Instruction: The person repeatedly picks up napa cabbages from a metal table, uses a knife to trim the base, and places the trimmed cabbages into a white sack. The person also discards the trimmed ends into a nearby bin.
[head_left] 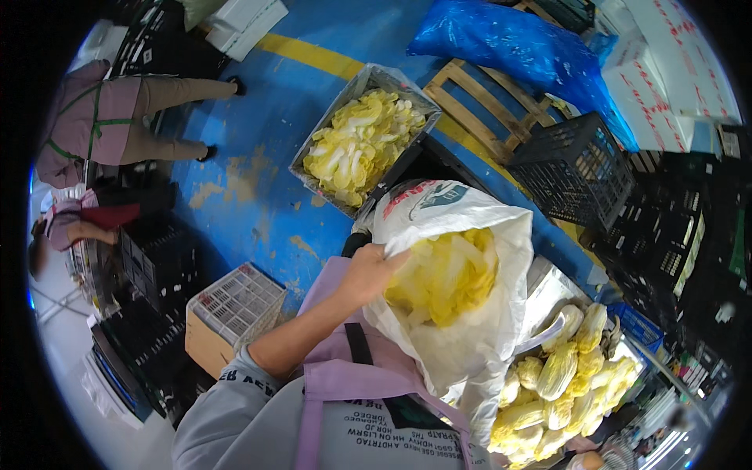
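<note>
Right in front of the person, a big white bag [462,360] hangs open, with loose yellow leaves [446,274] inside. The left hand [370,274] holds the bag's near-left edge, its fingers [392,262] bent and pinching the rim. The right hand does not show, so I cannot tell what its fingers do. Past the bag, a gray bin [384,78] full of more leaves sits near it. Whole cabbages [560,372] lie to the right. The bag looks thin and floppy but tough, and probably gets heavy low down. Two hands on the rim, well apart, should keep its mouth wide. The leaves look light, wet and easy to tear, so scoop them gently from below.
</note>
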Demonstrator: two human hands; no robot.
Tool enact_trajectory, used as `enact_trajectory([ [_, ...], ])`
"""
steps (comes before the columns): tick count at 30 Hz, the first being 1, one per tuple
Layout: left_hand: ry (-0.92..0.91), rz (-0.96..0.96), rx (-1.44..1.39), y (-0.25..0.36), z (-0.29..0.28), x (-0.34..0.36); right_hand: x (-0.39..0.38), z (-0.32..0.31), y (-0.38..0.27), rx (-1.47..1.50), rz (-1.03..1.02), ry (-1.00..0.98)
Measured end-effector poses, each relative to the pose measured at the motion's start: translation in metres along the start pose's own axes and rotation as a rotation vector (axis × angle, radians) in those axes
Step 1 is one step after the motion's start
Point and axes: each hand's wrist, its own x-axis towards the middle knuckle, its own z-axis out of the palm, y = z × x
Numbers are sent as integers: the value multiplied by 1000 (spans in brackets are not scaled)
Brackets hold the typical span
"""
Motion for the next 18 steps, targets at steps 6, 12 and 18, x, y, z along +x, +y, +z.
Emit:
enact_trajectory([
  [6,60,-69,219,-76,16,76,28,71,57,-88,92,-171],
  [12,175,90,577,-103,11,110,49,77,38,-153,32,-170],
  [18,74,-43,19,-9,-16,68,7,11,-44,-145,-125,-30],
])
